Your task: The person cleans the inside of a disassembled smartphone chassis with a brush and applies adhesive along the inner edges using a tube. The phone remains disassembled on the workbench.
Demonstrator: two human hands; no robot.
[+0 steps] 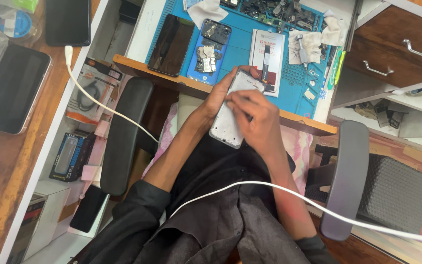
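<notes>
1. The left hand (217,96) holds a phone frame (230,115) from the side, over the person's lap.
2. The right hand (255,120) lies across the frame's face, fingers pressed on it.
3. Just beyond, a blue mat (242,49) covers the surface (191,87).
4. On the mat lie a dark screen (171,45), an opened phone (209,51) showing its boards, a white battery (266,61) and a crumpled cloth (309,44).
5. A white cable (289,193) crosses the lap.
6. Black armrests (123,134) stand at either side.
7. A tablet (10,88) rests on the wooden desk at left.
</notes>
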